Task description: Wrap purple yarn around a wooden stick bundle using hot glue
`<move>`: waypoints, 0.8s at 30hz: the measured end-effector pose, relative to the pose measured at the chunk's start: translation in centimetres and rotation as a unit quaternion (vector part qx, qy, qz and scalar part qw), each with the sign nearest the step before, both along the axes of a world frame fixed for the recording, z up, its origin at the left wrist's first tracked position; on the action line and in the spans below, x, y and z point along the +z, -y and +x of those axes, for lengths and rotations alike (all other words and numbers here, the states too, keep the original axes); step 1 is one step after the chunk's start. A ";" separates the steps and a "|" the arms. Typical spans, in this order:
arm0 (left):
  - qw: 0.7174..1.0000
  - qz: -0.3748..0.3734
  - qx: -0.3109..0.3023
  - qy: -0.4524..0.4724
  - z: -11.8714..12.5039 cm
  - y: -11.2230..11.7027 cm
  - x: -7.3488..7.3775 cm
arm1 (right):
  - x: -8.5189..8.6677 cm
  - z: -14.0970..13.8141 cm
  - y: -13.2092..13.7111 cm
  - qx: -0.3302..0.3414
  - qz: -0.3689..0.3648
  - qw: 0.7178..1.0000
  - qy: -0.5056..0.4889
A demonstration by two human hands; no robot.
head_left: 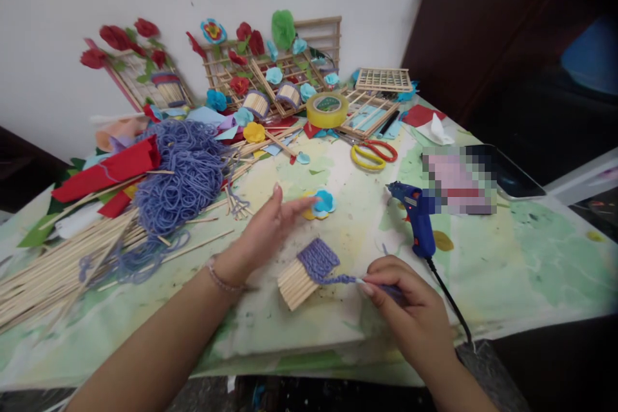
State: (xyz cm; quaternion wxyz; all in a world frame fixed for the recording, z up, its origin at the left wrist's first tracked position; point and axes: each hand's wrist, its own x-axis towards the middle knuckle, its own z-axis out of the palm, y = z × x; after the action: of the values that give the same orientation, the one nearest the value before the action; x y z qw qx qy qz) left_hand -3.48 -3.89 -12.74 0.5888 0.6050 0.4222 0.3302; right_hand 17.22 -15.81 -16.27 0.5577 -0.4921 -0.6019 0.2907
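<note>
My left hand [268,226] is stretched out over the table, fingers extended, its fingertips touching a small blue and yellow felt flower [322,203]. My right hand [406,306] is closed in a pinch on the loose end of a purple yarn strand [340,279]. That strand runs to a small bundle of wooden sticks [295,282] partly wrapped in purple yarn, which lies on the table between my hands.
A blue glue gun [418,219] stands right of the flower, its black cord trailing to the table edge. A purple yarn heap [182,174], loose sticks [53,270], red felt, scissors [373,153], yellow tape [328,109], a tablet [512,174] and flower-covered stick frames [270,71] fill the table.
</note>
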 end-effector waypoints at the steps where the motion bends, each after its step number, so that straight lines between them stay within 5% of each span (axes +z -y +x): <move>1: 0.996 0.058 0.066 -0.025 -0.6 -0.7 0.2 | -0.1 0.0 -0.2 -0.015 -0.019 1.000 0.008; 4: 0.961 0.162 0.225 -0.005 -2.7 -2.6 0.9 | -0.5 0.4 -0.6 -0.024 -0.059 0.997 0.040; 7: 0.943 0.174 0.284 -0.010 -3.8 -3.4 1.1 | -0.7 1.2 -0.7 -0.021 -0.089 0.994 0.061; 15: 0.988 0.039 0.125 0.081 -1.6 -2.0 0.2 | -0.6 3.2 -0.9 -0.038 -0.106 0.992 0.057; 20: 0.980 -0.054 0.067 0.178 -0.3 -1.2 0.2 | 0.6 3.0 -0.2 -0.080 -0.019 0.988 0.129; 24: 0.971 -0.109 0.042 0.207 0.0 -0.9 0.0 | 2.2 2.1 -0.5 -0.044 0.005 0.985 0.165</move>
State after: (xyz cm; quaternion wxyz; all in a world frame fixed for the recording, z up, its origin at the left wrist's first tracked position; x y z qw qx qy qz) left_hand -3.53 -2.99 -12.76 0.7115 0.4369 0.3495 0.4251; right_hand 19.31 -15.33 -14.07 0.4656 -0.5565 -0.6647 0.1779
